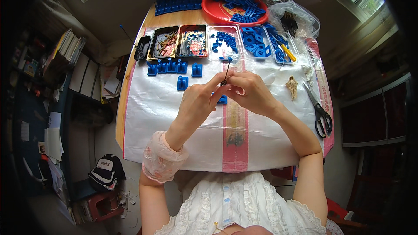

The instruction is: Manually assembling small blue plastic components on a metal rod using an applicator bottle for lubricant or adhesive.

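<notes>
Over the middle of the table my left hand (198, 100) and my right hand (254, 91) meet, both with closed fingertips. Pinched between them is a thin black rod (227, 70) with a small blue tip, standing nearly upright. Its lower end, with something small and dark around it, is partly hidden by my fingers. Just below the hands a blue plastic part (222, 99) shows in part. Left of them lies a blue plastic bracket (182, 83), with another bracket (197, 70) behind it and a row of similar brackets (167, 66) farther left.
Behind stand trays of brass-coloured screws (167, 42), small metal pieces (193, 41), small blue pieces (225, 40) and blue plates (257, 43). A yellow-handled tool (287, 53) and black scissors (322, 119) lie right. A red basin (209, 9) and a rack of rods (178, 6) are at the back.
</notes>
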A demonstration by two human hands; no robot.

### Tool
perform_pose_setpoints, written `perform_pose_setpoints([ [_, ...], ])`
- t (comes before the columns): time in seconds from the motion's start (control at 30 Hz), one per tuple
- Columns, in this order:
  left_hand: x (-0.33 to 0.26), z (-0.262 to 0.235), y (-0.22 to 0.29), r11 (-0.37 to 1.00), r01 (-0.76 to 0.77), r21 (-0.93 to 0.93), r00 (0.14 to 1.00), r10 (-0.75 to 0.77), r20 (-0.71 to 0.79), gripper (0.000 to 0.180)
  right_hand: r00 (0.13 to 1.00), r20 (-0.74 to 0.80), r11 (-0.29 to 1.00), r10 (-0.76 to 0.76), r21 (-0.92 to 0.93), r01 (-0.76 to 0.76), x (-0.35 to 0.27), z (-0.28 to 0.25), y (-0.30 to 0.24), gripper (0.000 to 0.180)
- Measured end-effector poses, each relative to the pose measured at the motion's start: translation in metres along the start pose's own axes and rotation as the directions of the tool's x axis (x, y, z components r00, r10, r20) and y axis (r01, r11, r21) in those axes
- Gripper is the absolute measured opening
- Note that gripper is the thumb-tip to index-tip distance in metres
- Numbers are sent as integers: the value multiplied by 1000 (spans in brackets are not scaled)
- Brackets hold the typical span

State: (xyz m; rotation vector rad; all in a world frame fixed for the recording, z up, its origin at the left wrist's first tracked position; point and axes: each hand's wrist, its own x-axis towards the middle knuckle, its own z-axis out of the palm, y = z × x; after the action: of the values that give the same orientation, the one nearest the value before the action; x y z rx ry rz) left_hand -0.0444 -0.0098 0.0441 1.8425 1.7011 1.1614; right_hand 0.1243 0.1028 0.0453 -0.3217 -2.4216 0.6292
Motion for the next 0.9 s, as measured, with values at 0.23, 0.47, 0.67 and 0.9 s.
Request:
perform_pose_setpoints([
  [0.23, 0, 0, -5, 993, -73, 95, 996, 77, -37, 47, 998, -10, 998, 64, 2, -64, 2, -58, -34, 25],
  [0.47, 2, 1, -6, 988, -126, 85, 989, 131, -61, 47, 990, 37, 989, 137, 56, -139, -30, -141, -45, 28],
  [0.67, 1, 8, -14, 980, -164, 116, 980, 175, -93, 49, 850, 6, 846, 527, 91, -525, -92, -149, 13, 21],
  [0.9, 0, 3, -13, 983, -120, 137, 989, 130, -71, 51, 790, -127, 799, 600, 52, -599, -94, -80, 69, 43],
])
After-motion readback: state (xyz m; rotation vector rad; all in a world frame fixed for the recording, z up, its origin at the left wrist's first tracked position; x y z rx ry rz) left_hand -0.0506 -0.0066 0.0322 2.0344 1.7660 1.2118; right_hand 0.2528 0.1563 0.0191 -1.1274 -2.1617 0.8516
